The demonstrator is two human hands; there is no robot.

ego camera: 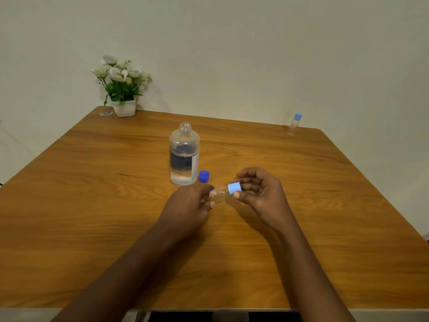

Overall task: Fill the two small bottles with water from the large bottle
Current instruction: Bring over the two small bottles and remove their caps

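Left hand: fingers closed round the small bottle, held sideways above the bench.
Right hand: fingers pinch its cap.
Handling: light, slippery plastic; grip the body, twist the cap.
Big bottle: open, upright, just behind.

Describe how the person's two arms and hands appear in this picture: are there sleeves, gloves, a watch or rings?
Both forearms are bare for all of their visible length; no sleeve shows in the frame. The left hand and the right hand wear no gloves. No watch, bracelet or band shows at either wrist, and no ring can be seen on the visible fingers. The fingernails look short and unpainted.
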